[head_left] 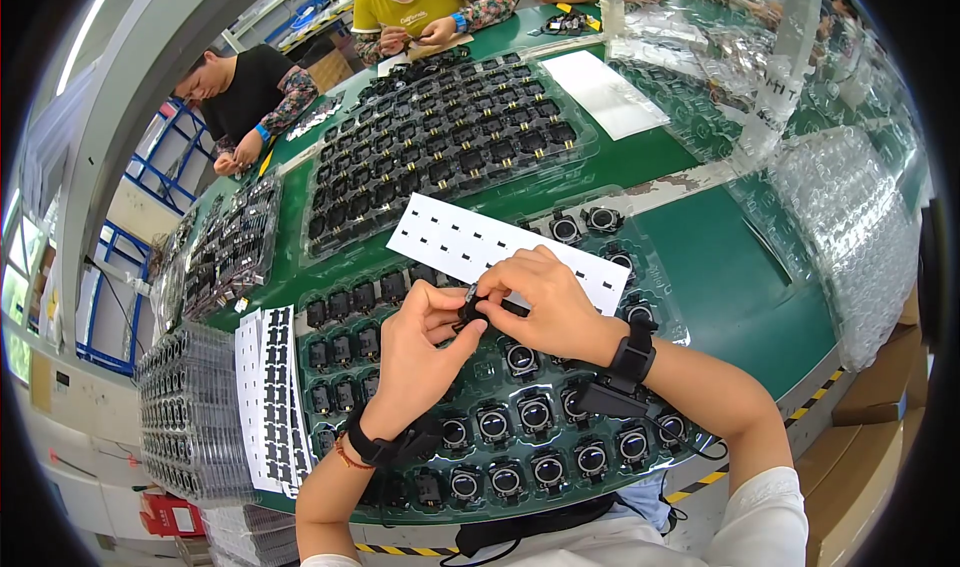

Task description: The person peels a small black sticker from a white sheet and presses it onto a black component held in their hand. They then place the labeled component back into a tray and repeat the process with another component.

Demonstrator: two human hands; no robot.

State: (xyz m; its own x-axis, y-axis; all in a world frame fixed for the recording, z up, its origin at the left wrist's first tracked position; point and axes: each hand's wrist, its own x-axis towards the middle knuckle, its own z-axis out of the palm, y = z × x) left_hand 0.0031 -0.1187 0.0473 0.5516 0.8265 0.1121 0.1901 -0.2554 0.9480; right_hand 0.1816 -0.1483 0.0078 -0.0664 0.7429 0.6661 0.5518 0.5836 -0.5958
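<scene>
Over the near tray, my left hand (425,342) and my right hand (545,302) meet with fingertips pinched around a small black part (470,312). The fingers cover most of it, so its exact shape cannot be made out. Beneath my hands lies a clear plastic tray (655,267) with rows of black square parts; many toward the right and front show round, shiny rings, such as one ringed part (535,413). A white sheet (430,217) dotted with small black pieces rests across the tray's far side, just beyond my fingers.
Farther back on the green table (665,152) lie another tray of black parts (440,137) and a blank white sheet (605,92). Stacked trays (190,407) and sheets of black pieces (277,397) are at left. Bubble wrap (850,237) hangs at right. Co-workers (415,12) sit opposite.
</scene>
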